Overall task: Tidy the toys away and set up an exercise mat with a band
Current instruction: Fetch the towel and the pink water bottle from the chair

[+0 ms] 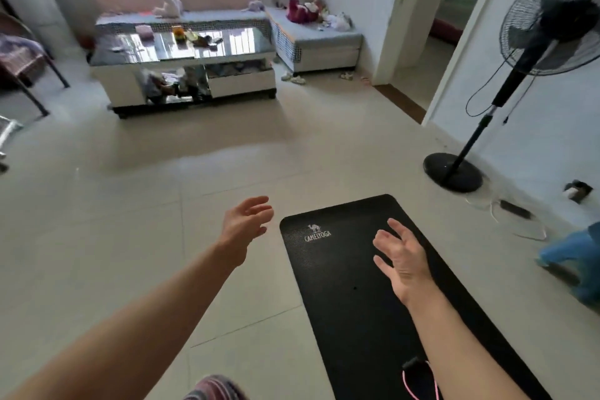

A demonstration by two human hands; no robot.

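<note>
The mat (373, 286) lies flat and unrolled on the floor (130, 237) with the band (418, 378) at its near end, so both hands, left (245, 224) and right (401, 256), hover spread wide and holding nothing, while toys (303, 10) remain on the sofa (318, 39).

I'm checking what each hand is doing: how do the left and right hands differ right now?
The left hand is over bare floor beside the mat; the right hand is over the mat. The left reaches further forward than the right. Both are open, fingers spread, holding nothing.
</note>
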